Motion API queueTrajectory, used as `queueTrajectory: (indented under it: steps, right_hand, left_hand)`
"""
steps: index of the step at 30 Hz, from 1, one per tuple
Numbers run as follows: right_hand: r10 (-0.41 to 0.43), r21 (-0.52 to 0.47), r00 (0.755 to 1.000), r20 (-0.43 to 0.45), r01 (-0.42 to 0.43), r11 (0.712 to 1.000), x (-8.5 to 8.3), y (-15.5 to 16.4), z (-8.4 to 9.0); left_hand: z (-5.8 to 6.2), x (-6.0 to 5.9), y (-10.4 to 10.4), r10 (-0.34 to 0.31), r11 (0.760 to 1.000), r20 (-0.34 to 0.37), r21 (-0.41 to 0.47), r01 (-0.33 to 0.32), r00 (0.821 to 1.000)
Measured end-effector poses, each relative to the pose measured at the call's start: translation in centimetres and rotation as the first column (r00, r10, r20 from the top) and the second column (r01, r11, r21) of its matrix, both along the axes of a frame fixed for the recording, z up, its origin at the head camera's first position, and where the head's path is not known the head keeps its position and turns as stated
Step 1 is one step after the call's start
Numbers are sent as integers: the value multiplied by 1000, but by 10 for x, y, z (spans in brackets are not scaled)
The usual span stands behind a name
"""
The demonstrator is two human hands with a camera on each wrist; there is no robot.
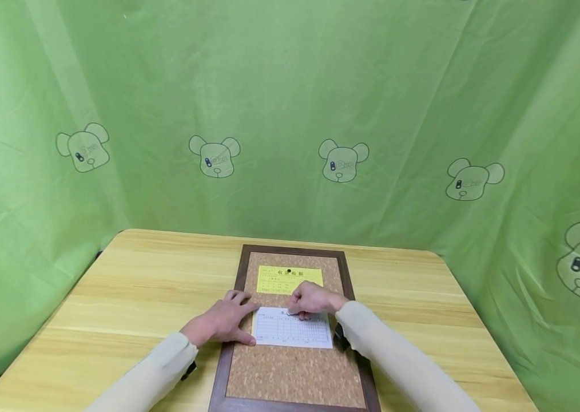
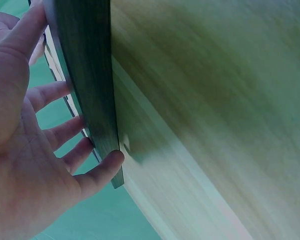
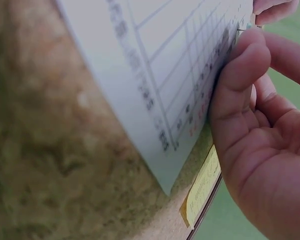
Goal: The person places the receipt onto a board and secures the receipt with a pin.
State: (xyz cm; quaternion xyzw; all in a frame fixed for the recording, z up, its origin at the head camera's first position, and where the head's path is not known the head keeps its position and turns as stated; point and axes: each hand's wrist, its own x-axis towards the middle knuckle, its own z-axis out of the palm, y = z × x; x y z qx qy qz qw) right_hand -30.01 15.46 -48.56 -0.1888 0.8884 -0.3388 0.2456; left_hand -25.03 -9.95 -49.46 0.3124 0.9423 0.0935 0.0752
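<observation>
the right hand point(image 1: 312, 300) pinches something small at the top edge of the white form point(image 1: 292, 328), thumb and forefinger curled together right at the paper's upper middle; it looks like a pin, though it is too small to be sure. the form lies flat on the cork board point(image 1: 295, 372), directly under that pinch. just beyond the pinch sits a yellow slip point(image 1: 289, 280), already held by a dark pin point(image 1: 289, 271) at its top. to the left of the pinch, the left hand point(image 1: 224, 321) lies spread, fingers straight, over the dark wooden frame point(image 2: 87, 85) and touching the form's left edge.

what could go wrong, as a judgement: with the pinch at only one point, the sheet could swivel if the left fingers lift, leaving it crooked against the yellow slip. pressing at a slant could bend the pin or crease the thin paper. the white form's top edge lies close to the slip's lower edge, so a small slide away from the body would overlap them.

the cork is grainy, speckled brown and soft-looking. the form is thin, smooth, rectangular, printed with a fine grid. the frame is dark, flat and straight-edged. the table point(image 1: 130, 286) beneath is pale wood-grain with rounded corners.
</observation>
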Motion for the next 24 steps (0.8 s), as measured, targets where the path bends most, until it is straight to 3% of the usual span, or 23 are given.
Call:
queueTrajectory:
  steps: [24]
  right_hand:
    - [1, 31, 1000, -12, -1, 1000, 0, -1, 1]
  left_hand:
    - [0, 1, 1, 0, 1000, 2, -11, 0, 1000]
